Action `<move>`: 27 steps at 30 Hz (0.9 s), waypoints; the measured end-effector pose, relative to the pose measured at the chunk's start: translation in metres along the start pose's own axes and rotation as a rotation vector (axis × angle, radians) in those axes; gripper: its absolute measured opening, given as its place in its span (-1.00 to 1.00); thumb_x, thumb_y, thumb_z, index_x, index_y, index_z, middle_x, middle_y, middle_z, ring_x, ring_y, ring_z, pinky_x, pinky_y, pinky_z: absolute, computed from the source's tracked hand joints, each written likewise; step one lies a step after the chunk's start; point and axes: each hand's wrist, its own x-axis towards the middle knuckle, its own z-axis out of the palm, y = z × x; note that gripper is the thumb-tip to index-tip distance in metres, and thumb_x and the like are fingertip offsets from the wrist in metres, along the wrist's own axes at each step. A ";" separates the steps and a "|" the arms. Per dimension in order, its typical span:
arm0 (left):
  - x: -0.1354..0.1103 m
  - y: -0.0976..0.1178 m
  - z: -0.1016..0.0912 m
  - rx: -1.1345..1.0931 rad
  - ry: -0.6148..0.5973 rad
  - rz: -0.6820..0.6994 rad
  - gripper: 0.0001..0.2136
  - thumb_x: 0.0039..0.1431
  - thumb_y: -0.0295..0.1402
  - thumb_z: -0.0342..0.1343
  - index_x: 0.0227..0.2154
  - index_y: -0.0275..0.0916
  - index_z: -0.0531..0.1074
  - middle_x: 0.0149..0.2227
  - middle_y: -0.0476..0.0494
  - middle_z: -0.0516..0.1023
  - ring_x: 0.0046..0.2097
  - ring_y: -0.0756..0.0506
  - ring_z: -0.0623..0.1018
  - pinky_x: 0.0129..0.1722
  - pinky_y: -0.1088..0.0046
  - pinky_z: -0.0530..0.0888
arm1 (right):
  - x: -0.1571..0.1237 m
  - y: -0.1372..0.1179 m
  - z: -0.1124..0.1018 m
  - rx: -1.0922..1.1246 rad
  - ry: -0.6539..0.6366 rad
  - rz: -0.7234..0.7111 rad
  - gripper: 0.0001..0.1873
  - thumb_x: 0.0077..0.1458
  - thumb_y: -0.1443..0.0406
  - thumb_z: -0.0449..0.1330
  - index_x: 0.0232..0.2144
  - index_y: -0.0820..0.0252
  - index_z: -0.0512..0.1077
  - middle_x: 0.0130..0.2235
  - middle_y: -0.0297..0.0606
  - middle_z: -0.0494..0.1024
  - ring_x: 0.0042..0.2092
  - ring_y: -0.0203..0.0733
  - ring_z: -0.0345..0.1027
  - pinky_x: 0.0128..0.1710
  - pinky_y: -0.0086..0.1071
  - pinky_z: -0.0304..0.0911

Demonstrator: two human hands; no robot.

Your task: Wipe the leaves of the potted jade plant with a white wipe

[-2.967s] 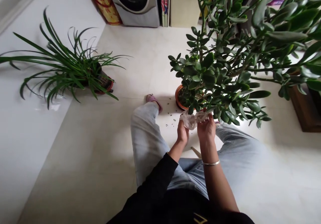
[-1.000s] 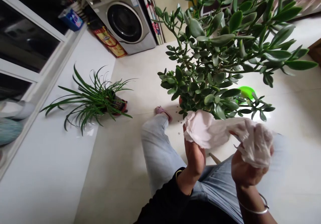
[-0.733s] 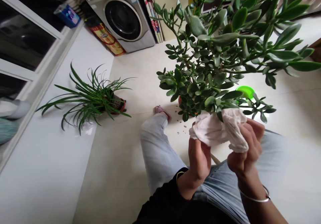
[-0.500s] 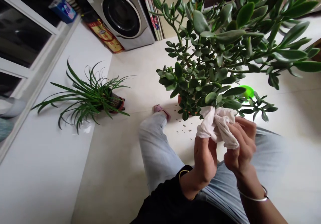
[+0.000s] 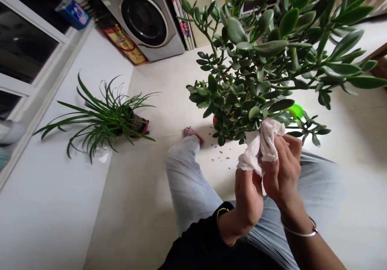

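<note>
A crumpled white cloth [image 5: 252, 153] is bunched between both hands at the lower front leaves of a large jade plant [image 5: 236, 88]. My left hand [image 5: 249, 199] is closed on the cloth's lower left part. Closed round its right side is my right hand [image 5: 286, 169], with fingers curled. The cloth hides whatever leaf may lie inside it. Only a sliver of the plant's orange-red pot [image 5: 215, 120] shows beneath the foliage. Behind the lower right leaves sits a bright green object [image 5: 296, 111], partly covered.
A long-leaved potted plant [image 5: 105, 118] stands on the floor to the left, by the white wall [image 5: 54, 197]. Dark bits of debris [image 5: 220, 153] lie near my slippered foot [image 5: 193, 135]. Farther back is a washing machine [image 5: 145, 19] beside a red-yellow package [image 5: 122, 40].
My right hand has shifted slightly left, closer to my left hand, and the cloth is bunched differently with its top fold higher. The whole view has drifted a little to the left.
</note>
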 end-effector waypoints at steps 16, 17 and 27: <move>0.002 0.005 0.003 -0.030 -0.163 -0.003 -0.38 0.02 0.17 0.33 0.01 -0.16 0.57 0.21 -0.30 0.56 0.40 -0.44 0.36 0.38 0.00 0.37 | -0.003 -0.004 0.001 0.046 0.035 0.022 -0.50 0.42 0.23 -0.07 0.30 0.15 0.36 -0.03 -0.08 0.58 0.02 0.06 0.38 0.04 -0.04 0.33; 0.001 0.006 0.005 -0.038 -0.155 -0.003 -0.40 0.04 0.16 0.32 0.02 -0.17 0.57 0.20 -0.29 0.57 0.39 -0.42 0.37 0.38 0.01 0.36 | -0.002 -0.005 0.000 0.048 0.034 0.027 -0.51 0.42 0.23 -0.07 0.28 0.16 0.37 -0.02 -0.07 0.58 0.02 0.06 0.38 0.04 -0.03 0.33; -0.002 0.012 0.007 -0.117 -0.153 0.031 -0.47 0.06 0.11 0.34 -0.04 -0.16 0.61 0.12 -0.27 0.65 0.28 -0.36 0.54 0.35 0.05 0.40 | -0.035 -0.004 -0.006 0.252 0.234 0.146 -0.47 0.44 0.08 -0.11 -0.17 0.17 0.60 -0.24 -0.08 0.63 -0.05 0.14 0.50 -0.06 0.08 0.39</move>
